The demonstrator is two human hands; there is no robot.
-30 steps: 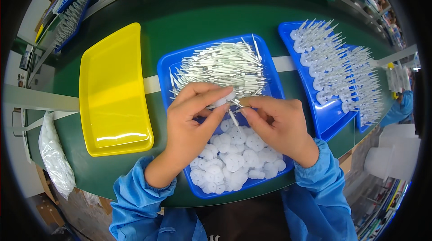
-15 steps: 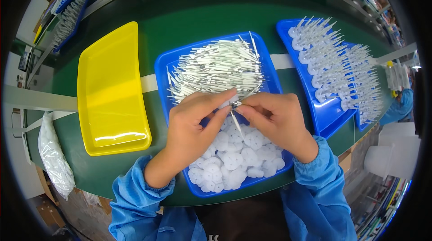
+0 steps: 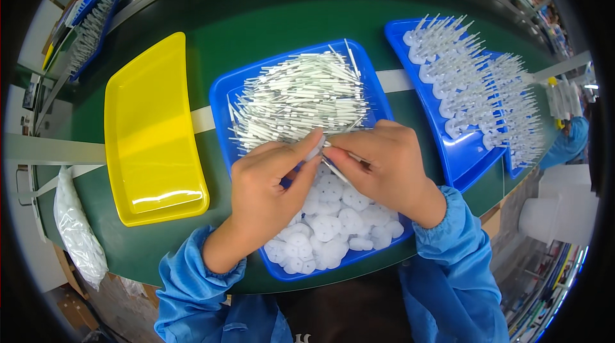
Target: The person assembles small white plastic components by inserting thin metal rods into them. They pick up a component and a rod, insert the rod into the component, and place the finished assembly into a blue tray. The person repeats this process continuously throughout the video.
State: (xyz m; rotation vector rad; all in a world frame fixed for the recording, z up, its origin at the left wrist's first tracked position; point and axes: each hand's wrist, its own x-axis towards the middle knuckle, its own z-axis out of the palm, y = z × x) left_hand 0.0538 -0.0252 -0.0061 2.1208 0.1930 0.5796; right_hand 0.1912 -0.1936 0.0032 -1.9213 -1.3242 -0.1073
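Note:
Over the middle of a blue tray (image 3: 221, 96), my two hands meet at the fingertips. Between thumb and forefinger my left hand (image 3: 272, 179) pinches a translucent white plastic disc (image 3: 314, 149), seen edge-on. My right hand (image 3: 387, 167) is closed on thin white sticks (image 3: 336, 170); one slants down below the fingers, and the ends at the disc are partly hidden. Behind my hands a heap of white sticks with thin metal-looking ends (image 3: 301, 93) fills the far half of the tray. Loose white discs (image 3: 327, 224) with small holes pile up in the near half.
A yellow tray (image 3: 150, 150) lies to the left. On the right, blue trays (image 3: 458, 167) hold rows of discs with upright sticks (image 3: 461, 80). A clear plastic bag of white pieces (image 3: 77, 227) hangs by the left edge of the green table (image 3: 256, 22). Another person's blue sleeve (image 3: 567, 144) shows far right.
My fingertips have drawn closer together, and the right fingers now cover more of the sticks and the disc. The whole view has shifted slightly.

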